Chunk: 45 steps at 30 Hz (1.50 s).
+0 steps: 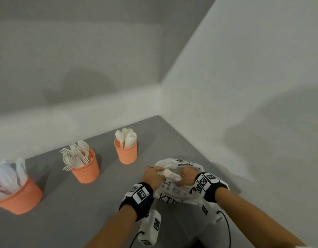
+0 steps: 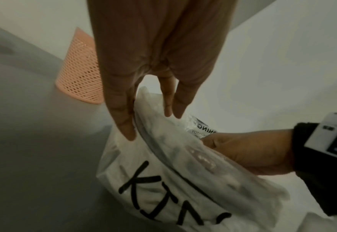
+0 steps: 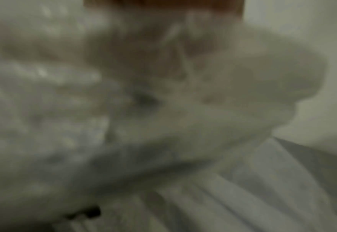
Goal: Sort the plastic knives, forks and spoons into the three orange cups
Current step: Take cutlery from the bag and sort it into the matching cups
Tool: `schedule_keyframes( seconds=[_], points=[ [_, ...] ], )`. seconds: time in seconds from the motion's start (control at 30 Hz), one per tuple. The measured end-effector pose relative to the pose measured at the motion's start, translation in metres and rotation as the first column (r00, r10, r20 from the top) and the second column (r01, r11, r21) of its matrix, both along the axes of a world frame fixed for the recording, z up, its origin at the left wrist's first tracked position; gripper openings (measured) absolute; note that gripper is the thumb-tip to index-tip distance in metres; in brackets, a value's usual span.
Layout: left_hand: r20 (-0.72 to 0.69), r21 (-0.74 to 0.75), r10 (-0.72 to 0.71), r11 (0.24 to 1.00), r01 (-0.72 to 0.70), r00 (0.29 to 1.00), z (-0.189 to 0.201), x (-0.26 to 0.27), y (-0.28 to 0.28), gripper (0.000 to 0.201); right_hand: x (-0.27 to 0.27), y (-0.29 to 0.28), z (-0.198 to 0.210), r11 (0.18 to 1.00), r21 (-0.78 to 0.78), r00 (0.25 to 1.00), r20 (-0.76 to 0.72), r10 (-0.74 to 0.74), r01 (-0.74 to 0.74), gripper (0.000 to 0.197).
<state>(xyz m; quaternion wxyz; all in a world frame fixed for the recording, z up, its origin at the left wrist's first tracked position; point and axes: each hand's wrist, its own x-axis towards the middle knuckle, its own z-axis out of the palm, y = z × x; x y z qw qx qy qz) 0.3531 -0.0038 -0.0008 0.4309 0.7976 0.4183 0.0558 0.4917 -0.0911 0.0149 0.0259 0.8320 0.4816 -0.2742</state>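
Three orange mesh cups stand in a row on the grey table (image 1: 94, 212): the left cup (image 1: 18, 197) holds knives, the middle cup (image 1: 86, 170) forks, the right cup (image 1: 126, 153) spoons. A clear plastic bag (image 1: 172, 196) with black lettering lies to the right of the cups, with white cutlery (image 1: 169, 174) showing at its mouth. My left hand (image 1: 153, 173) pinches the bag's rim (image 2: 143, 119) between nearly straight fingers (image 2: 124, 122). My right hand (image 1: 186, 177) is at the bag's mouth too, its fingers hidden under the plastic (image 2: 183, 149). The right wrist view is a blur of plastic (image 3: 243, 196).
Pale walls (image 1: 244, 86) close the table at the back and on the right, and the bag lies near that corner. The spoon cup (image 2: 78, 70) stands just left of the bag. A white camera box (image 1: 151, 226) with a cable hangs under my left wrist.
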Motion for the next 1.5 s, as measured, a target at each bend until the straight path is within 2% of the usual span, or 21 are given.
schedule_keyframes(
  seconds=[0.17, 0.27, 0.37, 0.43, 0.53, 0.67, 0.77, 0.83, 0.93, 1.03, 1.13, 1.27, 1.43, 1.5],
  points=[
    [-0.020, 0.023, 0.051, 0.998, -0.050, 0.998, -0.005, -0.014, -0.006, 0.041, -0.005, 0.015, -0.011, 0.997, 0.007, 0.997, 0.006, 0.072, -0.072, 0.052],
    [-0.028, -0.039, 0.097, 0.994, -0.098, 0.995, -0.004, -0.022, -0.002, 0.043, -0.010, 0.023, -0.019, 0.997, -0.053, 0.997, -0.050, 0.058, -0.061, 0.052],
    [-0.031, -0.131, 0.082, 0.988, -0.085, 0.996, -0.004, -0.026, 0.001, 0.049, -0.013, 0.027, -0.025, 0.994, -0.090, 0.996, -0.068, 0.063, -0.069, 0.057],
    [-0.021, -0.221, 0.080, 0.972, -0.083, 0.997, -0.001, -0.027, -0.001, 0.053, -0.013, 0.028, -0.026, 0.994, -0.086, 0.995, -0.067, 0.069, -0.075, 0.059],
    [-0.037, -0.233, 0.076, 0.969, -0.083, 0.996, 0.001, -0.025, -0.003, 0.060, -0.013, 0.028, -0.026, 0.996, -0.060, 0.996, -0.050, 0.071, -0.073, 0.062],
    [-0.029, -0.124, 0.065, 0.990, -0.068, 0.997, 0.004, -0.022, -0.004, 0.053, -0.015, 0.025, -0.024, 0.990, -0.025, 0.990, -0.036, 0.137, -0.138, 0.053],
    [-0.040, 0.020, 0.028, 0.999, -0.027, 0.999, 0.012, -0.021, -0.003, 0.052, -0.014, 0.022, -0.025, 0.987, 0.043, 0.988, 0.001, 0.157, -0.157, 0.058],
    [-0.045, 0.061, 0.001, 0.998, 0.002, 0.999, 0.018, -0.020, -0.001, 0.052, -0.009, 0.021, -0.031, 0.984, 0.061, 0.985, 0.039, 0.166, -0.168, 0.060],
    [-0.081, 0.081, -0.010, 0.997, 0.016, 0.997, 0.024, -0.022, -0.001, 0.053, -0.002, 0.022, -0.031, 0.991, 0.022, 0.991, 0.026, 0.131, -0.131, 0.065],
    [-0.105, 0.136, -0.013, 0.990, 0.027, 0.994, 0.027, -0.024, -0.001, 0.051, 0.001, 0.023, -0.030, 0.998, -0.001, 0.996, -0.065, 0.059, -0.059, 0.074],
    [-0.123, 0.185, -0.005, 0.982, 0.028, 0.992, 0.030, -0.024, -0.001, 0.049, 0.001, 0.025, -0.028, 0.999, 0.013, 0.997, -0.060, 0.043, -0.042, 0.077],
    [-0.104, 0.191, -0.004, 0.981, 0.024, 0.995, 0.035, -0.020, -0.001, 0.046, 0.006, 0.029, -0.032, 0.995, 0.054, 0.995, -0.061, 0.082, -0.079, 0.054],
    [-0.103, 0.198, 0.019, 0.980, 0.002, 0.995, 0.035, -0.019, 0.000, 0.046, 0.006, 0.028, -0.032, 0.988, 0.060, 0.982, -0.118, 0.148, -0.141, 0.042],
    [-0.132, 0.220, 0.022, 0.975, 0.008, 0.991, 0.033, -0.019, -0.001, 0.047, -0.002, 0.022, -0.018, 0.980, 0.118, 0.980, -0.106, 0.171, -0.158, 0.045]
  ],
)
